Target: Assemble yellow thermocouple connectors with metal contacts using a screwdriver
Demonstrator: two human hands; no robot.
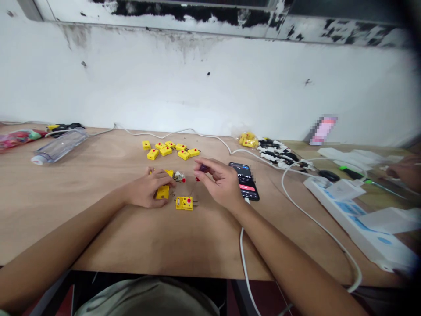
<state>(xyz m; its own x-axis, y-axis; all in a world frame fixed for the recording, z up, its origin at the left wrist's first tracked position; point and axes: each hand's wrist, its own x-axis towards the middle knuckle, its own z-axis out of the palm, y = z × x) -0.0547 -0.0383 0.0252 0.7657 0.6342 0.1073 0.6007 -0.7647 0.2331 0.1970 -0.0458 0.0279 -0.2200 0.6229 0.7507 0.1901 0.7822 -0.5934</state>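
Observation:
My left hand (148, 188) rests on the table with its thumb and fingers curled round a yellow plastic shell (162, 192). More yellow plastic shows behind its fingertips. Beside them is a little pile of small metal and white parts (178, 176) with a red button at its edge. In front of my right hand (220, 182) lies an opened yellow housing (184, 202) with a red button and two metal pins. My right hand is closed on a small screwdriver (203, 168) with a dark handle, its thin shaft pointing down toward the housing.
Several yellow housings (166, 150) lie farther back. A phone (245, 180) with a cable is right of my hand. Bagged yellow parts (248, 139), black-and-white parts (279, 153) and a power strip (358, 224) are rightward. A clear bottle (62, 145) lies left. Another person's hand (406, 171) shows far right.

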